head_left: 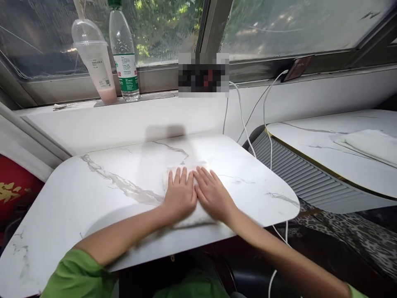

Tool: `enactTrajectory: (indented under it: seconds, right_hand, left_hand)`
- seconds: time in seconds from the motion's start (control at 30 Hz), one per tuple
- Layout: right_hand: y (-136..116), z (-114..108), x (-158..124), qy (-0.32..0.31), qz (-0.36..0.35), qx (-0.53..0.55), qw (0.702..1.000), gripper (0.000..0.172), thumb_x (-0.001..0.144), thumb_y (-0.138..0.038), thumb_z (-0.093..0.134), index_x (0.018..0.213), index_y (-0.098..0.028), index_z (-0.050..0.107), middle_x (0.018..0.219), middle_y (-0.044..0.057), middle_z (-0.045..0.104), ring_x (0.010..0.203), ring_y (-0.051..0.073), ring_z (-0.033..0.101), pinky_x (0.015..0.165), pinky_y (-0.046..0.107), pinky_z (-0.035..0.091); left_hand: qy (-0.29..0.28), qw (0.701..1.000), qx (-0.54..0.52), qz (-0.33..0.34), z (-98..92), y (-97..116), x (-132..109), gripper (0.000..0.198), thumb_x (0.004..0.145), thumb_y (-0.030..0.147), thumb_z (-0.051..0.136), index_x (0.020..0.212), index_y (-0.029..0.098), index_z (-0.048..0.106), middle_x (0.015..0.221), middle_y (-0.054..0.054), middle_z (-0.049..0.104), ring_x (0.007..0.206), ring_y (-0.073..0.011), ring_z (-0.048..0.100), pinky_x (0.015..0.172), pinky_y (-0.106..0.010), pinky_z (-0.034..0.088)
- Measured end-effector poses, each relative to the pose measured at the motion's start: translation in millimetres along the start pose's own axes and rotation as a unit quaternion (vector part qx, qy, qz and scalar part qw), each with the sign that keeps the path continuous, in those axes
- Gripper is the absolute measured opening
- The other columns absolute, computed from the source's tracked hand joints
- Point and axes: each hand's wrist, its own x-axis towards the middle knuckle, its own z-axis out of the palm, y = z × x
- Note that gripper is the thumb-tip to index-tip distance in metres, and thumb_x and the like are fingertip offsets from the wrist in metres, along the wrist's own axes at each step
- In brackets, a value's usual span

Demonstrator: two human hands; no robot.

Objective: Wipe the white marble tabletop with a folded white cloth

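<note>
A folded white cloth (pixel 198 217) lies on the white marbled table (pixel 124 215) near its front edge. My left hand (pixel 180 194) rests flat on the cloth's left part, fingers stretched forward and slightly apart. Beside it, my right hand (pixel 212 193) also lies palm down on the cloth, its fingers spread a little. The two hands touch or nearly touch near the thumbs. Both hands cover much of the cloth.
On the window sill stand a plastic cup (pixel 99 74) and a water bottle (pixel 124 62). White cables (pixel 243 109) hang behind the table's right side. A second table (pixel 310 136) at the right bears a folded white cloth (pixel 370 142).
</note>
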Motion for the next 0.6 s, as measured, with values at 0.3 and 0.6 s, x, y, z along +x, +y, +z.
enactTrajectory:
  seconds: [0.3, 0.6]
  right_hand:
    - [-50.0, -19.2, -46.5, -0.004, -0.042, 0.01, 0.999, 0.055, 0.092, -0.024, 0.029, 0.144, -0.008, 0.037, 0.144, 0.017, 0.046, 0.14, 0.028, 0.031, 0.112, 0.053, 0.029]
    - [-8.9, 16.1, 61.8, -0.035, -0.001, 0.045, 0.998, 0.051, 0.09, -0.026, 0.03, 0.133, -0.008, 0.049, 0.141, 0.018, 0.049, 0.135, 0.029, 0.04, 0.111, 0.051, 0.028]
  left_hand:
    - [-0.007, 0.999, -0.009, 0.041, -10.3, 4.7, -69.8, 0.054, 0.096, 0.029, 0.03, 0.145, 0.006, 0.035, 0.152, -0.015, 0.03, 0.143, -0.0308, 0.02, 0.116, -0.052, 0.018]
    - [-0.047, 0.998, -0.033, -0.009, -12.7, -56.1, 29.4, 0.052, 0.095, 0.026, 0.031, 0.144, 0.01, 0.035, 0.153, -0.012, 0.031, 0.143, -0.0252, 0.023, 0.117, -0.046, 0.015]
